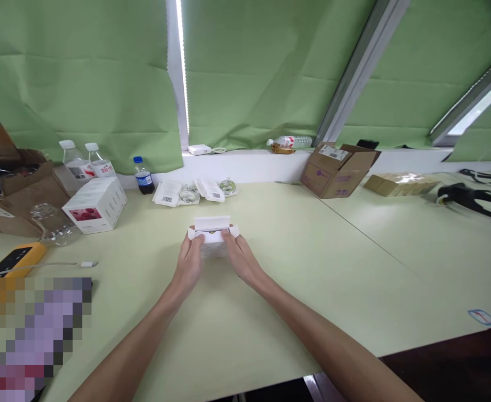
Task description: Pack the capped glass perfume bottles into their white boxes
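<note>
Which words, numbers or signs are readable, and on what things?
No text is readable.
Cardboard box: print blurred.
White carton: print too small.
Blue-capped bottle: label blurred.
White-capped bottles: labels blurred.
Lying bottle: label blurred.
White packets: barcodes, print too small.
Table: red mark in blue outline, unclear.

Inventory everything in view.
Box: 1, white, centre
Carton: 1, white, left
Packaging: 1, brown, left
Cardboard box: 1, brown, right
Bottles: 2, clear, behind carton
Blue-capped bottle: 1, dark, back
Lying bottle: 1, clear, sill
Container: 1, clear, left
Packets: 2, white, back
Device: 1, orange, left
Cable: 1, white, left
Gadget: 1, white, sill
Packages: uncounted, tan, right
Gear: uncounted, black, right
Sheeting: uncounted, green, behind
Tabletop: 1, pale, beneath
Left hand, right hand: 2, bare, on box
</note>
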`<state>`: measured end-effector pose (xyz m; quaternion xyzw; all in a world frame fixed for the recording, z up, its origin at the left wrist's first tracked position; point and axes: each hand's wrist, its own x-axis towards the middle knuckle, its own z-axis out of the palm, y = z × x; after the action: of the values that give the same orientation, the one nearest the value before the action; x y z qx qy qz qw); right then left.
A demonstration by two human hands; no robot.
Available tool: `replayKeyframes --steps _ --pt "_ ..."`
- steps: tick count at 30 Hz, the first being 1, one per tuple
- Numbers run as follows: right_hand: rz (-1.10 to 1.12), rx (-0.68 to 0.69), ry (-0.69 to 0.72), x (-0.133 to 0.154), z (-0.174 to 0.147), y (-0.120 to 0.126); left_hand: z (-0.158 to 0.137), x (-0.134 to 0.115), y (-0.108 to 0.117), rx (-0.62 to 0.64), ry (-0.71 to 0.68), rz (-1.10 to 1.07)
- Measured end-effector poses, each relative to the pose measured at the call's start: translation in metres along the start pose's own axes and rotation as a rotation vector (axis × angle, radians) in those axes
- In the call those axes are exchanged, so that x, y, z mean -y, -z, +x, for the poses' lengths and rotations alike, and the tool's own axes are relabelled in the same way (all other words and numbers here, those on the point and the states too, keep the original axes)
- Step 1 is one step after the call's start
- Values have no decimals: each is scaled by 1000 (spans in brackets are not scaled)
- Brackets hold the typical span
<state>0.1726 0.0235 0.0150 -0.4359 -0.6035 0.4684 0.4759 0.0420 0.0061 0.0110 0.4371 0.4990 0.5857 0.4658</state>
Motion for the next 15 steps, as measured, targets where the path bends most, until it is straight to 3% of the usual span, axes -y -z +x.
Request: replayKeyframes --steps 7,15 --pt "29 1 -10 0 1 1 -1 0 0 -2 -21 4" --pt "98 47 14 2 5 4 -2 -8 -2 89 -48 -14"
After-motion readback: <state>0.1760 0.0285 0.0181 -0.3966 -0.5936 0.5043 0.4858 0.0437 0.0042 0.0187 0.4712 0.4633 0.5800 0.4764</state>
